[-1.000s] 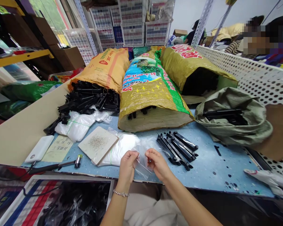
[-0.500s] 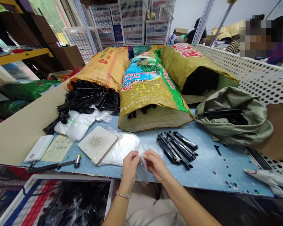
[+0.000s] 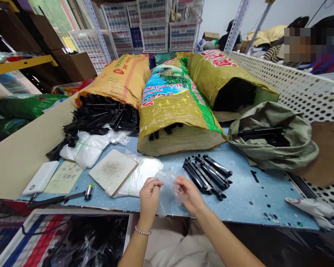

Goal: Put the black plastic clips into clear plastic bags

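**packr_22:** Blue speckled table (image 3: 247, 193) in a cluttered stockroom, white crates stacked at the back. What's each hand doing?

**binsorter:** Left hand (image 3: 149, 196) pinches one edge of a small clear plastic bag (image 3: 167, 187), right hand (image 3: 189, 194) grips the opposite edge. Bag is held up between them, just over the near edge of the table, crumpled and see-through.

**packr_22:** And around them?

**binsorter:** Just beside the right hand, a bundle of black plastic bars (image 3: 207, 173) lies on the table. Left of the bag, a stack of clear bags (image 3: 140, 176) with a gritty brown board (image 3: 113, 171) resting partly on it. Further left, a small hammer (image 3: 87, 192), a paper slip (image 3: 64, 178), a white power bank (image 3: 40, 178). Behind, three woven sacks lie open-mouthed: orange sack (image 3: 119, 79) spilling black parts, printed yellow-green sack (image 3: 175, 107), and yellow sack (image 3: 225, 79). Grey-green cloth bag (image 3: 281, 148) to the right, white glove (image 3: 311, 211) near the table's right corner.
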`<state>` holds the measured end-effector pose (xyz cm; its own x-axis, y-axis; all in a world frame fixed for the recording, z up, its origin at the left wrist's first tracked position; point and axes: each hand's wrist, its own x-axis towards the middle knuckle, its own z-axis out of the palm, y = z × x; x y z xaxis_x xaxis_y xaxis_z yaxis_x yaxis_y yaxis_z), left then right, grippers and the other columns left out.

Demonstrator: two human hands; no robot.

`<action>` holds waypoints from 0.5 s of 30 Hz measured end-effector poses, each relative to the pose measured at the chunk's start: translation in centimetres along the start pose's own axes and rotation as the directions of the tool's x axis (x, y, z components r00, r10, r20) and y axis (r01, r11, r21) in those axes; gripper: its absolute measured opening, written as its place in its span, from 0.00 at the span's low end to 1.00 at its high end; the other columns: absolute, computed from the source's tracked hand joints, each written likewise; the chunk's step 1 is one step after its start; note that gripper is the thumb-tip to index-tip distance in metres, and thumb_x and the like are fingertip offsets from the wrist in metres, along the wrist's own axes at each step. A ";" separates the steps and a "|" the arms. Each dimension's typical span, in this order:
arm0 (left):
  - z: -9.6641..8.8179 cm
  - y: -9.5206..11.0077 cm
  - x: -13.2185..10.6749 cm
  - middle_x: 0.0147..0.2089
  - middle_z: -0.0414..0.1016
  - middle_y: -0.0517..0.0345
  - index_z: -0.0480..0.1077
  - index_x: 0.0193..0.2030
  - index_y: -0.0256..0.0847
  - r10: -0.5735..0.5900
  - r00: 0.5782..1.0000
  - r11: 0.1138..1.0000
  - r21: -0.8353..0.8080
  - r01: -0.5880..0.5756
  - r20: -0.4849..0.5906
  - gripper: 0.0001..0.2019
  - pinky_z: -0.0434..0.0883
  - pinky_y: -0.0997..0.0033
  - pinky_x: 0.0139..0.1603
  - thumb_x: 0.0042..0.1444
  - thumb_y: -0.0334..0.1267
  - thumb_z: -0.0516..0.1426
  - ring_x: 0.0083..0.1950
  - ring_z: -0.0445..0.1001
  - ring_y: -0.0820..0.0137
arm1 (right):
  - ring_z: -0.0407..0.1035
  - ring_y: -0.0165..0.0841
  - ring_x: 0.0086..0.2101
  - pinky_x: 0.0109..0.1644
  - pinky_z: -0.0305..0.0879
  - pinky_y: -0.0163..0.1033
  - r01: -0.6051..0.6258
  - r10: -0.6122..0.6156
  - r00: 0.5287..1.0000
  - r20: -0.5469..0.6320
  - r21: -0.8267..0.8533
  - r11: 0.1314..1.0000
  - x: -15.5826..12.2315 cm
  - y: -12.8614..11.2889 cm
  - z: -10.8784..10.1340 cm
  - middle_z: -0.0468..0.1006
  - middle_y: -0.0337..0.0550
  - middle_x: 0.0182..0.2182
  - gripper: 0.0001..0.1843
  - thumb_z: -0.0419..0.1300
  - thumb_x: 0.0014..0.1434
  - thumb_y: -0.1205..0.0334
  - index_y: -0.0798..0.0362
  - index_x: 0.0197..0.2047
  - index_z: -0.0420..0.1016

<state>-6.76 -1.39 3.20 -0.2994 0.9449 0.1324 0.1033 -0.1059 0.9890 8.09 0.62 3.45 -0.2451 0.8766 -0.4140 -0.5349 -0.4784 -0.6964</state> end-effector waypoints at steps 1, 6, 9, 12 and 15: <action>0.1 0.0 0.0 0.32 0.72 0.58 0.74 0.28 0.40 0.047 0.998 0.996 0.078 -0.049 0.029 0.07 0.67 0.69 0.42 0.50 0.31 0.54 0.38 0.71 0.68 | 0.56 0.25 0.20 0.24 0.54 0.32 0.012 -0.012 1.000 0.006 -0.063 0.998 -0.2 -0.4 -0.2 0.64 0.31 0.18 0.12 0.65 0.45 0.58 0.53 0.23 0.66; 0.6 0.1 0.5 0.31 0.71 0.59 0.72 0.30 0.40 0.048 0.998 0.972 0.227 -0.056 0.042 0.04 0.67 0.70 0.37 0.50 0.37 0.58 0.33 0.70 0.70 | 0.58 0.27 0.21 0.25 0.53 0.33 0.229 -0.232 0.969 0.083 -0.648 0.727 0.0 -4.1 -1.8 0.63 0.31 0.18 0.11 0.59 0.53 0.54 0.51 0.26 0.67; 1.2 0.5 0.5 0.32 0.72 0.57 0.72 0.30 0.39 -0.002 0.997 0.985 0.173 -0.011 0.078 0.08 0.67 0.70 0.38 0.52 0.41 0.57 0.34 0.70 0.69 | 0.58 0.28 0.21 0.26 0.53 0.33 0.266 -0.260 0.957 0.129 -0.748 0.608 0.6 -5.2 -2.4 0.63 0.31 0.19 0.12 0.56 0.56 0.52 0.50 0.28 0.66; 2.3 0.8 0.1 0.29 0.71 0.58 0.71 0.28 0.38 -0.098 0.981 0.989 0.126 0.077 0.166 0.14 0.67 0.71 0.37 0.55 0.47 0.55 0.33 0.70 0.69 | 0.59 0.28 0.22 0.27 0.54 0.34 0.282 -0.235 0.956 0.175 -0.762 0.582 1.0 -4.0 -2.0 0.63 0.31 0.19 0.12 0.55 0.57 0.52 0.50 0.28 0.65; 2.9 0.6 0.0 0.25 0.68 0.62 0.69 0.25 0.38 -0.191 0.969 0.979 0.103 0.176 0.156 0.15 0.65 0.73 0.32 0.50 0.50 0.59 0.29 0.67 0.71 | 0.59 0.28 0.22 0.27 0.56 0.34 0.299 -0.236 0.953 0.190 -0.715 0.632 0.9 -2.0 -1.3 0.63 0.31 0.20 0.13 0.55 0.57 0.51 0.51 0.28 0.64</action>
<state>-3.99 -0.59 3.64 -0.1624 0.9842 -0.0708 0.1461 0.0950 0.9847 9.96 2.27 3.71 -0.2615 0.9578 -0.1190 0.1672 -0.0764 -0.9830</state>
